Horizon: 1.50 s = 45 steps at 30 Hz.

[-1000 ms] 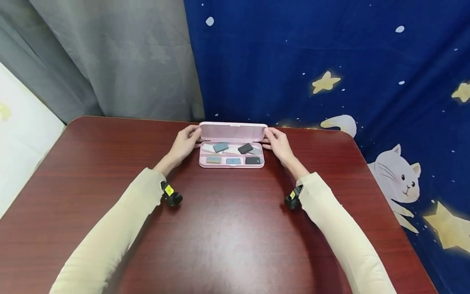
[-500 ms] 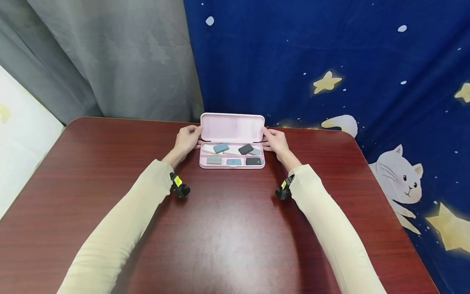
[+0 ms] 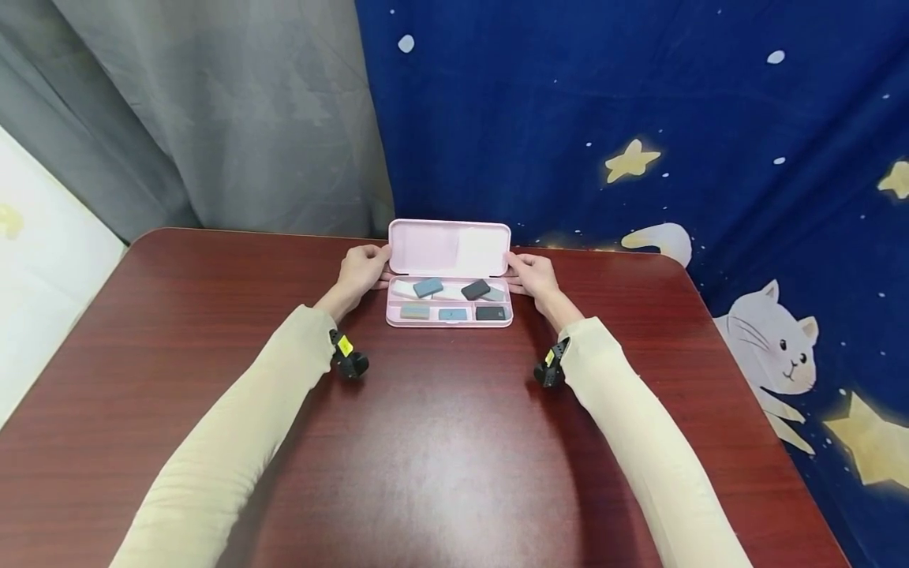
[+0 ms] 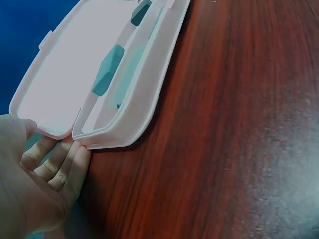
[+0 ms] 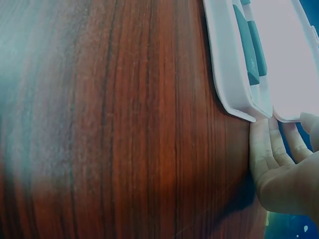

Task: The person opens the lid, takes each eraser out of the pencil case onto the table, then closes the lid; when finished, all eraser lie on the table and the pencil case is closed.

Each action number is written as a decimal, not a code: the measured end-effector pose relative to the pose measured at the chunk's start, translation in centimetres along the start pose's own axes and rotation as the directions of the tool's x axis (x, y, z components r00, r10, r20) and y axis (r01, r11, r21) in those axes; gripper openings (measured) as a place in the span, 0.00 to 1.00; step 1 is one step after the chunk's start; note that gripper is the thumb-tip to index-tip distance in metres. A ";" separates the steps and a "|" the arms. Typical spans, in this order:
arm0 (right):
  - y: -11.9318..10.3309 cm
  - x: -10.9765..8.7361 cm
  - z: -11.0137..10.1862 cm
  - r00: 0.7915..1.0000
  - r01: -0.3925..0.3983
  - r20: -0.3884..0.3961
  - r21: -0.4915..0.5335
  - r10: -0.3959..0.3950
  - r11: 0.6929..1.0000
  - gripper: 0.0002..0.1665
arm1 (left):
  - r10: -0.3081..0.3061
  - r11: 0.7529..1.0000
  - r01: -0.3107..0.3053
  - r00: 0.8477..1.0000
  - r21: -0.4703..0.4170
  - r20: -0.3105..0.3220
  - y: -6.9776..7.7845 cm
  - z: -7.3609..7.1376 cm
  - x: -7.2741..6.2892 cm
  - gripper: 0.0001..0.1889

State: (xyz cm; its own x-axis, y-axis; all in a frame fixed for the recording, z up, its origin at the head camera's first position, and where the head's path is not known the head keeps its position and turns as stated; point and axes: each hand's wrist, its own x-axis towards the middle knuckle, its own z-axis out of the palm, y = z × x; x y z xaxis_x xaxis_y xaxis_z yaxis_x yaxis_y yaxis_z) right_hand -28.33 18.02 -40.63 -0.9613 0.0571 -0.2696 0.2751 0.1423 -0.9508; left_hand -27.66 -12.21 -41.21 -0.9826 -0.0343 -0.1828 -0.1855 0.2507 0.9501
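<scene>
A pink pencil case [image 3: 449, 324] lies near the table's far edge, its lid [image 3: 449, 246] standing up behind the base. In the back compartment lie white pieces, a blue-grey block [image 3: 428, 287] and a black block [image 3: 476, 289], like erasers. The divided front row holds a tan-grey block [image 3: 415, 312], a blue one [image 3: 452, 314] and another black one [image 3: 490, 313]. My left hand [image 3: 360, 270] holds the lid's left end, thumb at its rim [image 4: 26, 122] and fingers behind. At the right end my right hand [image 3: 534, 276] does likewise; its lower fingers [image 5: 264, 144] meet the base's corner.
The dark red wooden table [image 3: 454, 442] stretches in front of the case. Behind it hang a grey curtain [image 3: 270, 118] and a blue star-patterned curtain [image 3: 511, 118]. A black camera sits on the left wrist [image 3: 350, 363] and another on the right wrist [image 3: 549, 372].
The lid has swung back from a forward tilt to a more upright stand, then stays nearly still. Both wrists have shifted inward and slightly away. The blocks keep their places.
</scene>
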 end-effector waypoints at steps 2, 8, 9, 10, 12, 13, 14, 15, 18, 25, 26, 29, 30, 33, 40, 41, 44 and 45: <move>0.0 -0.1 0.0 1.000 0.006 0.011 0.013 -0.006 1.000 0.23 | 0.011 1.000 -0.011 1.000 -0.005 0.005 -0.1 -0.1 -0.2 0.21; -0.1 -0.5 0.1 1.000 0.031 0.005 0.031 -0.031 0.999 0.20 | 0.055 0.997 -0.053 0.998 -0.063 0.024 -0.3 -0.4 -0.8 0.18; -0.1 -0.6 0.1 0.999 0.037 -0.001 0.025 -0.037 0.999 0.19 | 0.066 0.996 -0.064 0.997 -0.070 0.032 -0.4 -0.5 -0.9 0.18; 0.0 -0.7 0.1 0.999 0.042 -0.006 0.017 -0.041 0.999 0.19 | 0.074 0.995 -0.071 0.996 -0.075 0.040 -0.5 -0.5 -1.0 0.17; 0.1 -1.0 0.1 0.999 0.049 -0.010 -0.004 -0.049 0.999 0.19 | 0.095 0.993 -0.091 0.994 -0.071 0.055 -0.6 -0.6 -1.2 0.17; 0.1 -1.1 0.1 0.999 0.051 -0.012 -0.012 -0.051 0.999 0.19 | 0.105 0.993 -0.101 0.993 -0.065 0.060 -0.7 -0.6 -1.3 0.18; 0.1 -1.2 0.0 0.999 0.053 -0.010 -0.019 -0.053 0.998 0.19 | 0.113 0.992 -0.109 0.992 -0.061 0.061 -0.7 -0.7 -1.5 0.17; 0.2 -1.4 -0.1 0.999 0.054 -0.003 -0.020 -0.054 0.998 0.20 | 0.122 0.991 -0.119 0.991 -0.057 0.062 -0.8 -0.7 -1.6 0.17; 0.1 -1.7 -0.4 0.998 0.056 0.014 -0.011 -0.055 0.998 0.20 | 0.156 0.987 -0.152 0.985 -0.050 0.078 -0.8 -0.8 -2.0 0.16; 0.0 -2.6 -0.8 0.997 0.067 0.045 0.002 -0.067 0.998 0.20 | 0.257 0.965 -0.262 0.948 0.000 0.185 -1.0 -1.2 -3.1 0.18; 0.0 -2.7 -0.8 0.996 0.074 0.052 0.005 -0.074 0.997 0.20 | 0.281 0.957 -0.290 0.937 0.015 0.206 -1.2 -1.3 -3.2 0.19; -0.1 -3.3 -0.9 0.991 0.108 0.083 0.005 -0.108 0.994 0.20 | 0.336 0.936 -0.353 0.902 0.014 0.269 -1.7 -1.7 -3.5 0.25; -0.1 -3.5 -1.0 0.988 0.119 0.097 0.010 -0.120 0.993 0.20 | 0.350 0.931 -0.366 0.891 0.001 0.290 -1.9 -1.8 -3.5 0.27; 0.0 -3.9 -1.0 0.982 0.142 0.124 0.023 -0.144 0.990 0.21 | 0.372 0.924 -0.380 0.858 -0.048 0.356 -2.3 -2.0 -3.5 0.34; 0.2 -4.6 -0.8 0.974 0.186 0.132 -0.011 -0.183 0.982 0.22 | 0.383 0.918 -0.389 0.811 -0.082 0.442 -2.8 -2.3 -3.3 0.45; 0.2 -4.7 -0.7 0.973 0.191 0.132 -0.014 -0.188 0.981 0.23 | 0.379 0.919 -0.386 0.812 -0.078 0.445 -2.8 -2.4 -3.3 0.46; 0.4 -4.7 -0.7 0.971 0.202 0.136 -0.020 -0.197 0.979 0.23 | 0.365 0.924 -0.375 0.815 -0.070 0.450 -2.9 -2.4 -3.4 0.48; 0.5 -4.7 -0.8 0.970 0.206 0.139 -0.022 -0.201 0.978 0.23 | 0.363 0.926 -0.371 0.814 -0.076 0.453 -3.0 -2.4 -3.4 0.48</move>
State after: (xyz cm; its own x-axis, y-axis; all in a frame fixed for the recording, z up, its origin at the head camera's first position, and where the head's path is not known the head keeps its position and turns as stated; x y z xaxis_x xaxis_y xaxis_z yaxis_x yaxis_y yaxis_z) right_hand -23.65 18.59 -39.73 -0.9896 -0.1110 -0.0912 0.0712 0.1724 -0.9824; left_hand -23.82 -15.19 -42.79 -0.8615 0.5011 0.0819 0.1917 0.1717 0.9663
